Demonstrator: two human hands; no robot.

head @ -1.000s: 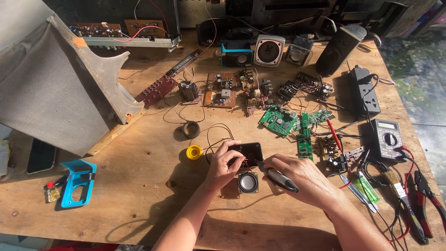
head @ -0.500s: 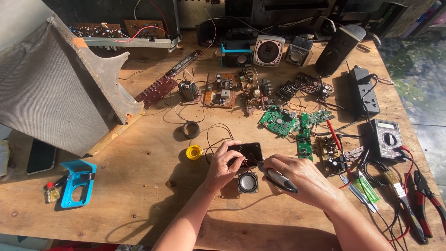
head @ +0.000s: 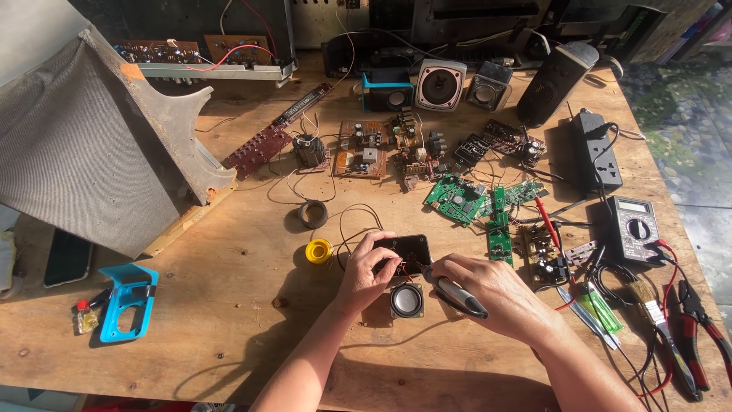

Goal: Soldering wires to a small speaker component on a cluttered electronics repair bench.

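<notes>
Almost no change from a second ago: left hand point(head: 364, 276) still pinching the small dark board point(head: 406, 252), right hand point(head: 488, 291) still closed around the soldering iron point(head: 456, 292), tip at the board. Round speaker point(head: 406, 300) at 6 o'clock of it. Work steady.

Nothing has visibly moved: both hands, left point(head: 364, 273) and right point(head: 488, 288), hold the same positions as before.

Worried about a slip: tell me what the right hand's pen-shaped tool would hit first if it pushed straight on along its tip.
The right hand aims the tool up-left; first comes the small dark board, apparently already touched, then left hand fingers.
</notes>
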